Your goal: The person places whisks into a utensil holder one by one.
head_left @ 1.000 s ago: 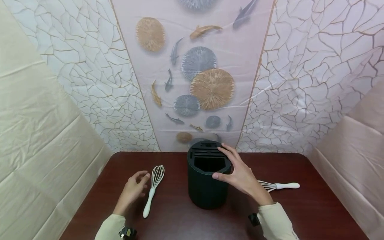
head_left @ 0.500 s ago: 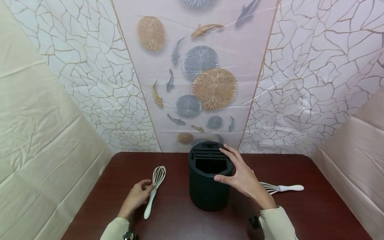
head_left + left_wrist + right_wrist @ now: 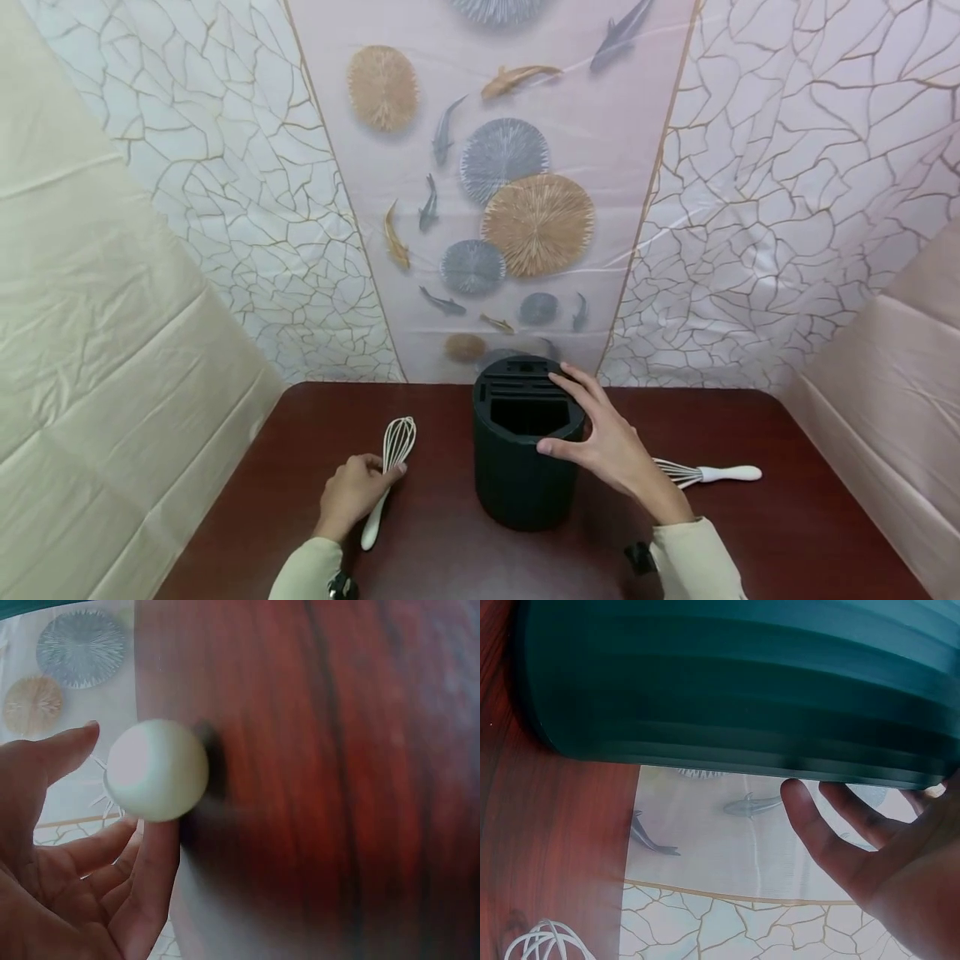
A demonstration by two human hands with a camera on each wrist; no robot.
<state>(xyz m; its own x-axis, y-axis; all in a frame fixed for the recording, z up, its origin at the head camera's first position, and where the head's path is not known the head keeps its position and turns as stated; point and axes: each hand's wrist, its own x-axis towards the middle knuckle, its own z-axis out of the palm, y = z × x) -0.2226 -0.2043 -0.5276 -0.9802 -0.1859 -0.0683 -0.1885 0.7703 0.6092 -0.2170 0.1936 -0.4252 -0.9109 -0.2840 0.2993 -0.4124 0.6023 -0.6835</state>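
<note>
In the head view, a white-handled whisk lies on the table at the left. My left hand is at its middle, thumb reaching across over it and fingers on its left side. The left wrist view shows the round handle end up close, with the thumb standing apart from the fingers; fingertip contact is partly hidden behind the handle. A dark green, round knife block stands upright at the centre. My right hand holds its rim, thumb at the front and fingers at the right rear.
A second whisk lies right of the block, its wires partly behind my right forearm. The dark red wooden table ends at a patterned cloth backdrop. The block's top has narrow slots and a larger front opening.
My left hand has moved right to the near whisk, and its thumb now crosses over it. My right hand stays on the block's rim. The view has shifted slightly.
</note>
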